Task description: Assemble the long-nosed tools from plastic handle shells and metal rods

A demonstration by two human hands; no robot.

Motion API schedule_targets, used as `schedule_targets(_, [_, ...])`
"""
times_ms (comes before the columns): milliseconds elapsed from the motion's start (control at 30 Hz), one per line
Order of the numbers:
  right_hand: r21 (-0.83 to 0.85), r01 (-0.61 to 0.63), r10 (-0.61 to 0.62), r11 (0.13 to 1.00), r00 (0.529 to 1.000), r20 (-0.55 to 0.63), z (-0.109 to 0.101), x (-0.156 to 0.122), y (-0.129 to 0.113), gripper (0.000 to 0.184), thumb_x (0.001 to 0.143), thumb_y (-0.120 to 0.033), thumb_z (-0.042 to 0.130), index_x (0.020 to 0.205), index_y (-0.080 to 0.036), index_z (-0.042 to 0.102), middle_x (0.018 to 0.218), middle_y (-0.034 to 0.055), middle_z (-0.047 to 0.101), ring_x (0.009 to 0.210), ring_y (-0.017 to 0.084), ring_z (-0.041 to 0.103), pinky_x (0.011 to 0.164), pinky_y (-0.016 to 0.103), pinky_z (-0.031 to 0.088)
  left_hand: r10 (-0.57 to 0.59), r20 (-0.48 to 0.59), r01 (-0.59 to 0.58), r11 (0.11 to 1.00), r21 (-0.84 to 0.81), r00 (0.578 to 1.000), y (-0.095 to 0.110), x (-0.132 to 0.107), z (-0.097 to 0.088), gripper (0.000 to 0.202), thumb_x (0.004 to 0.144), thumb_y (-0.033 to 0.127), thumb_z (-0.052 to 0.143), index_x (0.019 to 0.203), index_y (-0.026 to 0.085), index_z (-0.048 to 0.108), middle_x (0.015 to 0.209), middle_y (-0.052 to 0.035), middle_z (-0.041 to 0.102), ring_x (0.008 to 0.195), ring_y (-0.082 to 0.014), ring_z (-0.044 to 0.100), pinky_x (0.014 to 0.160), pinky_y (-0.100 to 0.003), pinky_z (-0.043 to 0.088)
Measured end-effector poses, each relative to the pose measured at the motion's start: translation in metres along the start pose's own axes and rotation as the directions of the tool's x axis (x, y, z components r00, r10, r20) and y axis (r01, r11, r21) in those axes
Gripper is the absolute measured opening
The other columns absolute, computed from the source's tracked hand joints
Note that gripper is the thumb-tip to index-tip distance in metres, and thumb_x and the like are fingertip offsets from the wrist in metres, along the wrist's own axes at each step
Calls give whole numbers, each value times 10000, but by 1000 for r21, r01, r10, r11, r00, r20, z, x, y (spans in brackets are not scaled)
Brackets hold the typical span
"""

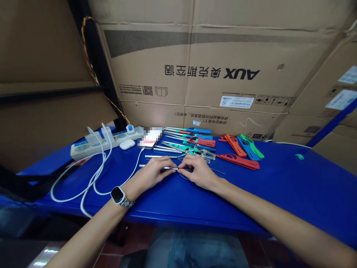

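Observation:
Over the middle of the blue table, my left hand [153, 172] pinches a slim metal lighter tube [169, 168]. My right hand [198, 172] is closed at the tube's right end, its fingertips nearly meeting those of the left. A small dark part shows between the right fingers, too covered to make out, and a thin wire [218, 171] sticks out beyond that hand. Just behind both hands lie loose metal tubes [160, 156] and clear lighter bodies [208, 154]. Assembled long-nosed lighters [199, 140], red and blue, lie in a row farther back.
Red, blue and green handle shells [240, 161] lie to the right, with a small green piece [299, 156] beyond. A power strip [80, 150], white cables [97, 178], a white case [127, 144] and a phone [150, 139] are left. A cardboard wall [206, 48] stands behind.

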State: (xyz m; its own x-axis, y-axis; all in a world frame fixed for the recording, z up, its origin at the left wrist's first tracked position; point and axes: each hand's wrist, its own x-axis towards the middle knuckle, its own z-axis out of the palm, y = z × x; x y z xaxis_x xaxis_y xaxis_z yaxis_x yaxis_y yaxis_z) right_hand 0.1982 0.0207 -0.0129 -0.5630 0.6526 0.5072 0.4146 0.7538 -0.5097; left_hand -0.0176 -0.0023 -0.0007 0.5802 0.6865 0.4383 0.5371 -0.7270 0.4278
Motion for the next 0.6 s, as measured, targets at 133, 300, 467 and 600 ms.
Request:
schedule_targets(133, [-28,17,-16,999,1000,6,2,-1,0,71,828,-141,716,776,-181,688,783,-10,664,734,131,584,790,314,363,-7,39,6,1000,19,999,1,-1,1,169,971,254,551,1017,176,693,957,-53,703,892,-179,663,817,-273,496])
schedule_targets(300, [-101,44,-40,994,999,37,1,-3,-3,64,883,-173,662,824,-176,687,843,18,674,820,157,609,815,332,373,6,31,-7,999,43,1000,3,-1,0,190,985,264,528,1029,178,692,952,-54,691,876,-175,648,816,-279,495])
schedule_targets(467, [-153,-4,17,988,996,84,-1,-5,-5,87,893,-181,623,900,-187,709,886,41,676,874,186,598,873,375,381,32,70,-36,998,59,997,3,-1,-1,217,990,254,508,1037,188,709,1000,-70,676,946,-191,617,870,-311,492])
schedule_targets(600, [-124,-48,61,991,993,106,-1,-5,-4,94,870,-162,627,896,-190,713,835,29,655,811,169,578,802,332,411,3,88,-9,998,63,996,4,-3,-1,257,996,245,479,1098,202,711,1052,-81,628,960,-188,617,881,-311,491])
